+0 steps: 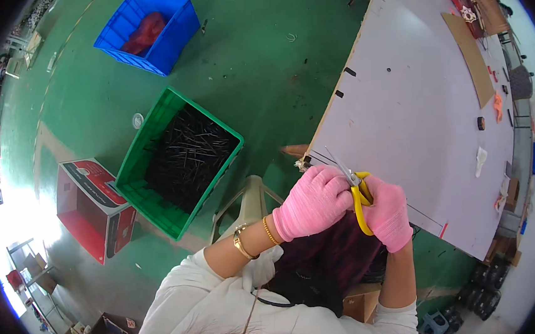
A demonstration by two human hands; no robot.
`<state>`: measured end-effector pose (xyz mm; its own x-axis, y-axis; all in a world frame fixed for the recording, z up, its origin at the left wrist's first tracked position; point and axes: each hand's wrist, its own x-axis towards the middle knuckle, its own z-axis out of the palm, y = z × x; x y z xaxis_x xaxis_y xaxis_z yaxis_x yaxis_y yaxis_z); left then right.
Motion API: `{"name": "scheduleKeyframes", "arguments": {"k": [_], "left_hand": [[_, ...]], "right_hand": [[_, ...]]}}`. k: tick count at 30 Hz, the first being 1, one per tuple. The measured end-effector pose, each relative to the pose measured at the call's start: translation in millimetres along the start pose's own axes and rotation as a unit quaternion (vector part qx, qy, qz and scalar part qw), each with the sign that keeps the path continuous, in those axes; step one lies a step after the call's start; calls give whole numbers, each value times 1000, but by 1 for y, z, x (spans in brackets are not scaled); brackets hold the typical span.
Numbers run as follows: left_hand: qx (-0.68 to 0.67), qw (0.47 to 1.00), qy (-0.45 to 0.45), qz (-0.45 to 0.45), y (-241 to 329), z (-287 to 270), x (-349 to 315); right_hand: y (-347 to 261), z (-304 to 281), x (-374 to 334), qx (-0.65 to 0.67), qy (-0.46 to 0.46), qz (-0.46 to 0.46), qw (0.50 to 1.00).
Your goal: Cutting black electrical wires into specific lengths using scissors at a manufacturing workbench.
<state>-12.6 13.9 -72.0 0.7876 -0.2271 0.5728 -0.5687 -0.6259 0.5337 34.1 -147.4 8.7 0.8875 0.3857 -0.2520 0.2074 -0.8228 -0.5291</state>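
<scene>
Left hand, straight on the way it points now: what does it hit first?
The left hand would likely meet the yellow-handled scissors first, then the right hand holding them. Depth is unclear; it may already be touching them.

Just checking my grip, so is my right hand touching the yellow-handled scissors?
Touching. The head view shows the pink-gloved right hand gripping the yellow-handled scissors, glove right against the handles.
</scene>
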Motion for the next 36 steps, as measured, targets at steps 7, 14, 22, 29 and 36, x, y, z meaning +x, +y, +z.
{"name": "scheduleKeyframes", "arguments": {"k": [7, 14, 22, 29, 36], "left_hand": [[-2, 1000, -3, 1, -1, 1, 0], [6, 1000, -2, -7, 2, -4, 3], [-9, 1000, -10, -10, 1, -4, 3], [-88, 995, -25, -38, -5, -5, 5], [-65, 996, -23, -49, -5, -5, 10]], "right_hand": [[-1, 0, 0, -2, -2, 4, 1000], [-1, 0, 0, 1, 2, -1, 1000], [-6, -2, -1, 5, 5, 0, 1000], [14, -10, -12, 24, 41, 3, 999], [41, -34, -28, 46, 12, 122, 991]]}}
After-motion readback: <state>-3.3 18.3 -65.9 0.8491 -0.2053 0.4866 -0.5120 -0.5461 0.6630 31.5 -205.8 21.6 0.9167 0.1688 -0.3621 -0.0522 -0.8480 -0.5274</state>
